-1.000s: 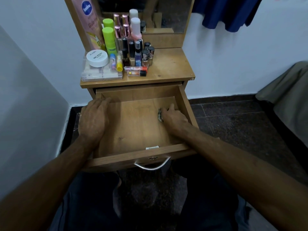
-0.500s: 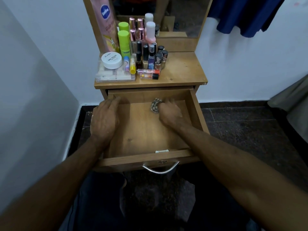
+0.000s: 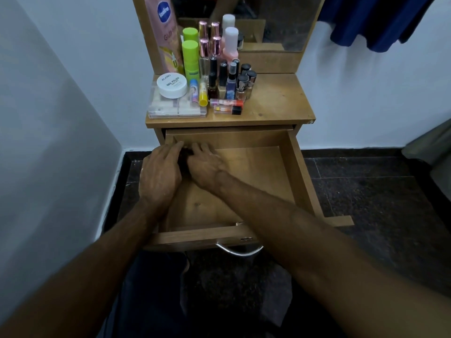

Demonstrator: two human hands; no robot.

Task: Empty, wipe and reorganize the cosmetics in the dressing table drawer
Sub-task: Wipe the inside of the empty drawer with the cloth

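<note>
The wooden drawer (image 3: 253,181) of the dressing table is pulled out, and nothing but my hands shows inside it. My right hand (image 3: 205,167) reaches across to the drawer's back left corner and holds a small dark cloth (image 3: 183,154), which is almost wholly hidden under the fingers. My left hand (image 3: 159,174) rests flat on the drawer's left wall, right beside the right hand. The cosmetics stand on the tabletop (image 3: 275,101): a white jar (image 3: 172,85) on a clear box (image 3: 175,111), a green bottle (image 3: 190,59), several nail polish bottles (image 3: 234,81) and two lip tubes (image 3: 227,106).
A pink lotion tube (image 3: 163,32) leans against the mirror (image 3: 280,20). A white wall closes in on the left. Blue fabric (image 3: 378,20) hangs at upper right, and a grey object (image 3: 434,142) sits at the right edge. The drawer's metal handle (image 3: 239,251) points toward me over dark floor.
My right hand has swept the cloth from the drawer's right side along the back to the left rear corner. My left hand has stayed on the left wall.
</note>
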